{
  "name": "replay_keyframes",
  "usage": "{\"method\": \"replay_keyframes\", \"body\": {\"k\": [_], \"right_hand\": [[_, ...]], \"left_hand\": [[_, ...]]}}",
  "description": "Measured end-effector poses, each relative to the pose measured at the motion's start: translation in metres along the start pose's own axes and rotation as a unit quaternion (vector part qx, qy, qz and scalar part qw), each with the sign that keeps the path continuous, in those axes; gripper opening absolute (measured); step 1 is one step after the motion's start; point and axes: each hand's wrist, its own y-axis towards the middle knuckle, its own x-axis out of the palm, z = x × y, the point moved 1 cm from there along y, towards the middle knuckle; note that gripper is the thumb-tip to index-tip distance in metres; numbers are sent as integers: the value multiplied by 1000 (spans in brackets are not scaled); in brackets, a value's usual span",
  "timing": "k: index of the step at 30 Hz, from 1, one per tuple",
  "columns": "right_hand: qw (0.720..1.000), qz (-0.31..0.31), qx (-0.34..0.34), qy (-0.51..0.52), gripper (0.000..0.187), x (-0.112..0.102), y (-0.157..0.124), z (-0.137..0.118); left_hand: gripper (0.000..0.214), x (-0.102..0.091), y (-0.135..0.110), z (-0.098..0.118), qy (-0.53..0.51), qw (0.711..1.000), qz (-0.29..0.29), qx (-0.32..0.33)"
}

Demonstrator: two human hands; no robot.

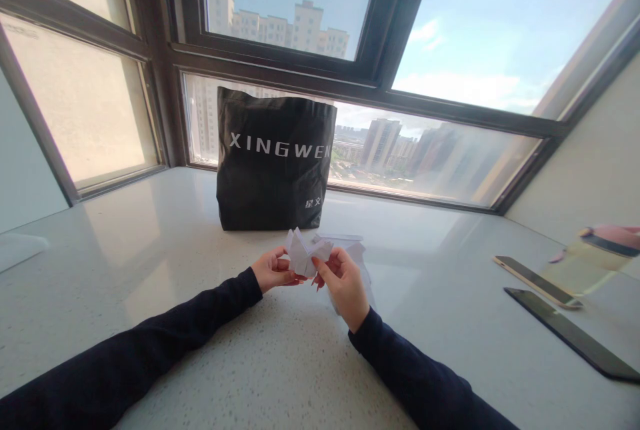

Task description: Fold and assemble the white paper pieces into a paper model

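A piece of folded white paper point(302, 258) with pointed flaps is held up between my two hands, just above the counter. My left hand point(273, 271) pinches its left side, thumb in front and fingers behind. On its right side, my right hand point(346, 283) grips it, the thumb pressed on the front face. Some of the fingers are hidden behind the paper. More white paper point(356, 250) lies on the counter behind and beside my right hand, partly covered by it.
A black bag point(275, 170) with white lettering stands upright by the window, beyond my hands. To the right lie a phone point(537, 281) and a dark flat slab point(570, 335), near a pink-lidded bottle point(590, 260). A white object point(23, 250) sits at the far left of the speckled counter point(260, 363).
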Motion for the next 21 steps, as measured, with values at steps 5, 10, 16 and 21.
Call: {"method": "replay_keyframes", "body": {"k": [5,10,16,21], "right_hand": [[999,-7,4,-45,21,-1,1,2],[992,-19,-3,-122,18,-2,0,3],[996,31,-13,-78,45,-2,0,5],[999,-2,20,-49,40,-1,1,3]], "left_hand": [[49,2,-3,5,-29,998,-50,-21],[42,4,-3,4,20,999,-26,-13],[43,3,2,0,50,997,-3,51],[40,-3,4,-1,152,982,-11,110]]}}
